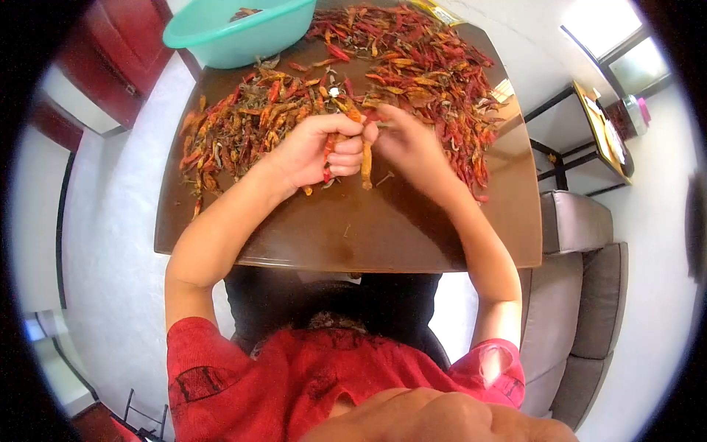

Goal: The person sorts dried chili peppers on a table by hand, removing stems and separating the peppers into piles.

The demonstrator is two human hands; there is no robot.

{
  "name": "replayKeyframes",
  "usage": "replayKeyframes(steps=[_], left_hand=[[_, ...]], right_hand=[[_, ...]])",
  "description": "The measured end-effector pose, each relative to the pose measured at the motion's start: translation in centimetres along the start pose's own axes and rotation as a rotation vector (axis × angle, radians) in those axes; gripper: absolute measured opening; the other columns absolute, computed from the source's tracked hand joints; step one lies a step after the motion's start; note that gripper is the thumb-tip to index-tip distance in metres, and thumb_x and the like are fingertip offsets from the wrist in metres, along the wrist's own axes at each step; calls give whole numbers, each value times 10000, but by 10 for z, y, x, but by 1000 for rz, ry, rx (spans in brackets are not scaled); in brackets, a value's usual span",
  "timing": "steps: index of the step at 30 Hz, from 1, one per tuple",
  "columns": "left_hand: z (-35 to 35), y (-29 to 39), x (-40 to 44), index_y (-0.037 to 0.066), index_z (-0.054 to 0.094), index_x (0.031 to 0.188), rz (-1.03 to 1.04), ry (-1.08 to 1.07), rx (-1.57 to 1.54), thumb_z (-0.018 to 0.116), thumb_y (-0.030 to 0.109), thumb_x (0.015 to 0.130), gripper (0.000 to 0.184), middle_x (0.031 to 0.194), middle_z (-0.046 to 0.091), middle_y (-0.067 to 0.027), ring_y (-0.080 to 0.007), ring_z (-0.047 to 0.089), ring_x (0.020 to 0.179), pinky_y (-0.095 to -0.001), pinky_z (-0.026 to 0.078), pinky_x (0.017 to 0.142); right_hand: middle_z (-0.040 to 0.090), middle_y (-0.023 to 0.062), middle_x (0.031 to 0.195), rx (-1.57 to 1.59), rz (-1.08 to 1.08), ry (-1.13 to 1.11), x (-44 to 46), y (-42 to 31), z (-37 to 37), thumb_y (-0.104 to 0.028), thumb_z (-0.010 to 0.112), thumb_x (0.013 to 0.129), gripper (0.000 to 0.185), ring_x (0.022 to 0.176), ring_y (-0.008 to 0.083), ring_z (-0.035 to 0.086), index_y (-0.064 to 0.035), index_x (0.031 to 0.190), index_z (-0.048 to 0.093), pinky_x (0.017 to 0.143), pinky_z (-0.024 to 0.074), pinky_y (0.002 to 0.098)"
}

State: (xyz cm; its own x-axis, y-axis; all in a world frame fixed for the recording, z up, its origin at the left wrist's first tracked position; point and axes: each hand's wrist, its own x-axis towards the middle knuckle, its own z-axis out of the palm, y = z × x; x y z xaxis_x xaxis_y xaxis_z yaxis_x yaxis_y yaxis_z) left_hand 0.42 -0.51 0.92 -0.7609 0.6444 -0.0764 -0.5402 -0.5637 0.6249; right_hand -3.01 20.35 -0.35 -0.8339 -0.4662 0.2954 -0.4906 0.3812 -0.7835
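Over the middle of the brown table, my left hand [324, 151] is closed around a few dried chili peppers; a red one shows below its fingers. An orange-brown dried chili [367, 166] hangs down between my two hands. My right hand [409, 147] is right beside the left, its thumb side at the upper end of that chili. Motion blurs its fingers, so its grip is unclear. Behind the left hand lies a pile of orange and brown dried chilies [243, 121]. A larger pile of mostly red ones [442, 81] spreads behind and to the right.
A turquoise basin [239, 33] stands at the table's back left, with some dried chilies inside. The table's front edge [353, 267] is close to my body. To the right are a grey sofa [574, 295] and a black-framed side stand [604, 140] against the wall.
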Motion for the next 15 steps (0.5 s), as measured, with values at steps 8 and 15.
replayKeyframes(steps=[8,15], left_hand=[[16,7,0,72,500,826,209,89,-82,528,228,903,176,814,442,-22,-111,413,633,-230,364,477],[-9,6,9,60,504,966,188,312,-184,529,220,970,162,865,503,-26,-127,497,719,-212,486,564]], right_hand=[[695,174,996,-317,0,280,10,16,-75,-152,577,886,242,924,308,678,-35,1077,669,815,526,363],[685,177,852,-433,223,50,3,10,-98,-315,599,860,294,807,354,661,-47,886,716,730,510,412]])
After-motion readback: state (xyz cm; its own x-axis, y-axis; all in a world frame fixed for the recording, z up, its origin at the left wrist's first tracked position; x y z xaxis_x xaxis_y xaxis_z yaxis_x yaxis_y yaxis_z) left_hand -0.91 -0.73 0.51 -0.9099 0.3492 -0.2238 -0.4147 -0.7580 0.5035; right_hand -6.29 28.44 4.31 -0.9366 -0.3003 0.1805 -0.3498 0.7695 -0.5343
